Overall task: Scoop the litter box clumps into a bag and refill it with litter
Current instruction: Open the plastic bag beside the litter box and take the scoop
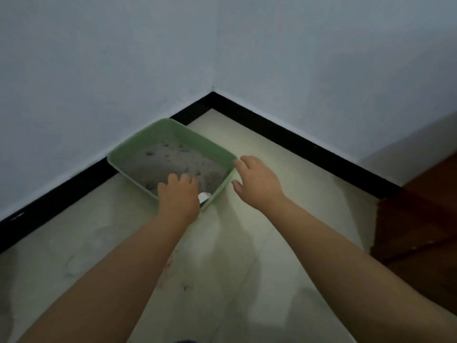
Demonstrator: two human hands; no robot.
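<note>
A light green litter box (138,147) sits on the pale floor against the left wall, near the room's corner. Grey litter (170,159) with dark clumps fills it. My left hand (179,196) lies over the box's near rim, fingers curled into the litter side; whether it grips the rim is hidden. A small white object (204,197) shows inside the box's near corner, right of that hand. My right hand (259,181) hovers beside the box's right corner, fingers spread, holding nothing.
Two blue-grey walls meet behind the box, with a black skirting (296,142) along their base. A dark brown wooden surface (420,219) stands at the right. The pale floor (222,268) stretches toward me, with faint smudges.
</note>
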